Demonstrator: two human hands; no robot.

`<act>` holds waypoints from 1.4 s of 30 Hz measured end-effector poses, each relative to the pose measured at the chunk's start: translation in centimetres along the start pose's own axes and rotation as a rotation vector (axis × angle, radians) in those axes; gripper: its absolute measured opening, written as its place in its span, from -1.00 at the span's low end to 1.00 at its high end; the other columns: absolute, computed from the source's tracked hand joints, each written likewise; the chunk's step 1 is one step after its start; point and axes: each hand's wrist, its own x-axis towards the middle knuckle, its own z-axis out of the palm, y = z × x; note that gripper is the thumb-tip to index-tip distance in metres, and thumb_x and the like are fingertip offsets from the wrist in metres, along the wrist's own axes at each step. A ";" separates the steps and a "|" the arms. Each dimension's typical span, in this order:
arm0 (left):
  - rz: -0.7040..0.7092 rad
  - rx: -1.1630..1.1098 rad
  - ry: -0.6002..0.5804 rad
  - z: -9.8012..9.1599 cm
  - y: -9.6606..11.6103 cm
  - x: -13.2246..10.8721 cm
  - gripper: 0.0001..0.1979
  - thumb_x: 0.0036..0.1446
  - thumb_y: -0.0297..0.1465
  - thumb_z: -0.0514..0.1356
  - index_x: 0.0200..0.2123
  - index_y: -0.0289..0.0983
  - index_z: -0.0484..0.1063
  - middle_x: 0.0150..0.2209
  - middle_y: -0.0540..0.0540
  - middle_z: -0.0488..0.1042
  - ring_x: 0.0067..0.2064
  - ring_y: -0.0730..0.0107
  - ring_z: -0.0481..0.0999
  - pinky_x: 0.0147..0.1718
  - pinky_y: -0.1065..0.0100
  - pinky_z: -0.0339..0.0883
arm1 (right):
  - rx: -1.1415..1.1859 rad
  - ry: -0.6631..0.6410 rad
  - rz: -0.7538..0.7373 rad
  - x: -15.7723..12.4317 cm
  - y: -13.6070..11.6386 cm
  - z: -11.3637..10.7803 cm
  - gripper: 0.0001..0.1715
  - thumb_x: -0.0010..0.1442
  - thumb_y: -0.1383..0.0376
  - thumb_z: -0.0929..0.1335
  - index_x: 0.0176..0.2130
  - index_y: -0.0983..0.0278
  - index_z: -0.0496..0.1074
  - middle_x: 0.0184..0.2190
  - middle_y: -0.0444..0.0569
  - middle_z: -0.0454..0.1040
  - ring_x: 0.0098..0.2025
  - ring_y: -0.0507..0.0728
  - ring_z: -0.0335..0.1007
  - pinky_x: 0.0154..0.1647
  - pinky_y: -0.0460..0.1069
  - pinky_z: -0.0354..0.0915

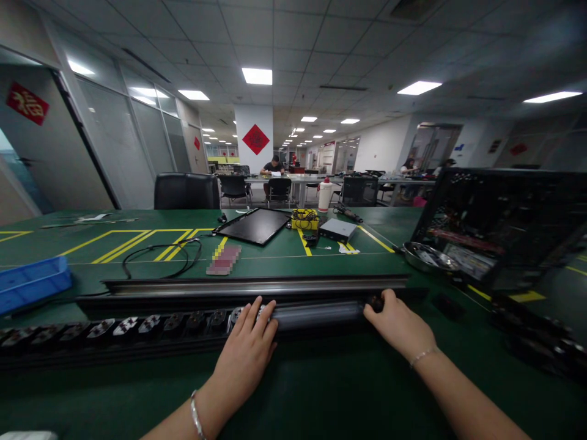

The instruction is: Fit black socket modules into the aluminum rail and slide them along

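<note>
The left hand (245,354) is lying open on a dark cylindrical tube (316,316) along a long black rail (257,286), while the right hand (398,324) is curling around the tube's end.

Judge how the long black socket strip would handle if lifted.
It likely feels stiff: the long black socket strip lies straight on the green mat. Its length probably makes it unwieldy one-handed, so the spread left hand and right hand suit it.

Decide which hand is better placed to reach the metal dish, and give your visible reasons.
Right, probably: the right hand rests nearer the metal dish; the left hand lies farther off, on the socket strip.
</note>
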 end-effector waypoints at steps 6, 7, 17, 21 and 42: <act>0.005 -0.004 0.019 0.0 0.0 0.0 -0.73 0.09 -0.43 0.13 -0.10 -0.21 0.39 0.19 -0.11 0.24 0.24 0.03 0.10 0.16 0.02 0.09 | -0.077 -0.106 0.059 0.0 -0.2 -0.7 -0.42 0.09 -0.09 0.11 -0.14 0.28 0.27 -0.33 0.17 0.47 -0.27 0.35 0.45 -0.31 0.12 0.23; 0.004 -0.007 0.019 0.0 0.0 0.0 -0.73 0.09 -0.43 0.13 -0.10 -0.20 0.39 0.19 -0.11 0.24 0.24 0.04 0.10 0.17 0.02 0.09 | -0.067 -0.102 0.053 0.1 -0.2 -0.7 -0.42 0.09 -0.08 0.11 -0.14 0.28 0.27 -0.33 0.18 0.48 -0.27 0.35 0.45 -0.32 0.12 0.23; -0.003 -0.016 0.028 0.2 0.0 0.0 -0.74 0.09 -0.41 0.13 -0.10 -0.19 0.38 0.20 -0.10 0.22 0.25 0.08 0.08 0.17 0.04 0.07 | -0.028 -0.085 0.051 0.0 -0.1 -0.7 -0.38 0.09 -0.08 0.11 -0.07 0.29 0.28 -0.35 0.18 0.49 -0.30 0.33 0.45 -0.34 0.12 0.23; 0.004 -0.015 0.027 0.0 0.0 0.0 -0.73 0.09 -0.42 0.13 -0.10 -0.20 0.38 0.19 -0.11 0.24 0.24 0.06 0.11 0.16 0.03 0.09 | -0.030 -0.086 0.054 0.1 -0.1 -0.6 -0.37 0.09 -0.09 0.11 -0.06 0.28 0.27 -0.35 0.17 0.49 -0.29 0.34 0.45 -0.34 0.12 0.23; 0.003 -0.003 0.021 0.0 0.0 0.1 -0.73 0.08 -0.41 0.14 -0.11 -0.20 0.40 0.18 -0.11 0.25 0.24 0.04 0.12 0.15 0.02 0.11 | -0.043 -0.104 0.061 0.1 0.0 -0.7 -0.39 0.10 -0.06 0.10 -0.06 0.30 0.25 -0.33 0.18 0.49 -0.29 0.33 0.45 -0.33 0.11 0.23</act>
